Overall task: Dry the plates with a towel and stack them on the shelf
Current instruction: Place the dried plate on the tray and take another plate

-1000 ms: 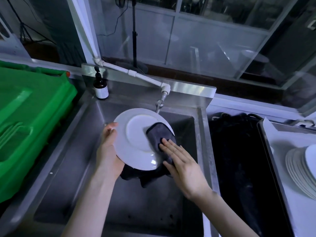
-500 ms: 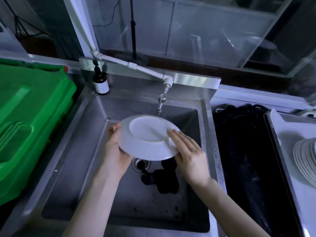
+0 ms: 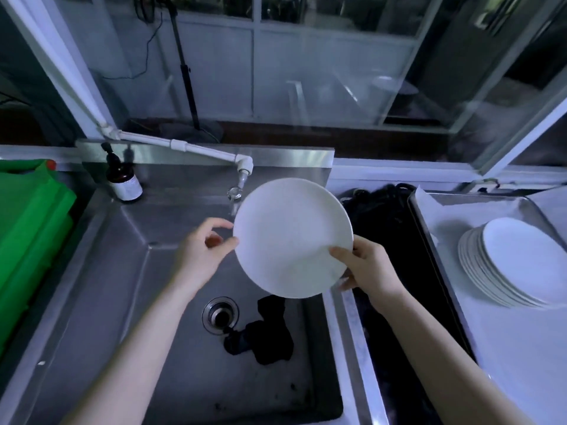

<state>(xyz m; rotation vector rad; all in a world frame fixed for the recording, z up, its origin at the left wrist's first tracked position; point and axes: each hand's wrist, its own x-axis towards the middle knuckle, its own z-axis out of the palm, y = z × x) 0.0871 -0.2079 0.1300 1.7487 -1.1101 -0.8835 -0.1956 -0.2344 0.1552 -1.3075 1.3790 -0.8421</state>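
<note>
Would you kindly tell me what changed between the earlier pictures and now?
The towel was dropped into the sink, beside the drain. The plate moved right, toward the stack of plates, gripped by the right hand; the left hand seems to loosen at its rim. Stack and bottle stayed.

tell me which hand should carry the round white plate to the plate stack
Right: the right hand grips the round white plate, and the stack of white plates lies on that side. The left hand is farther away.

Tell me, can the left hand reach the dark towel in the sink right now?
Probably yes: the left hand looks free, and the towel lies uncovered beside the drain, below the plate the right hand grips.
</note>
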